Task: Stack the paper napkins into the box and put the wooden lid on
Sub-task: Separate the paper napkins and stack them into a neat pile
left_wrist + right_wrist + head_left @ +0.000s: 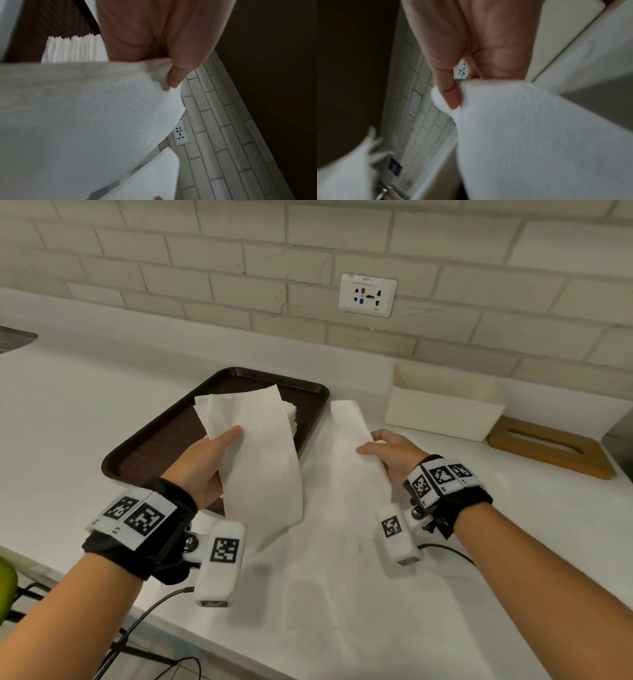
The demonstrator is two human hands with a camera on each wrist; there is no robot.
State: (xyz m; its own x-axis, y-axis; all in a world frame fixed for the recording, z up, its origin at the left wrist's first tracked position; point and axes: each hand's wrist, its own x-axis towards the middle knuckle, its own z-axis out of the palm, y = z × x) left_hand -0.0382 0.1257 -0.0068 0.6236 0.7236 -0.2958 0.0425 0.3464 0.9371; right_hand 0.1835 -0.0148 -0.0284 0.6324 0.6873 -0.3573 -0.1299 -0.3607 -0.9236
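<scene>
Each of the hands pinches its own long white paper napkin, left hand (pixel 202 463) above the dark brown tray (pixel 144 446), right hand (pixel 394 457) nearer the open cream box (pixel 442 412), likely for separating sheets before stacking.

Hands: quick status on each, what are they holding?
Left hand: pinches a paper napkin above the tray.
Right hand: pinches a second napkin.

napkins (pixel 260 446) white | tray (pixel 164 446) dark brown | lid (pixel 551 448) tan (apparently wood)
</scene>
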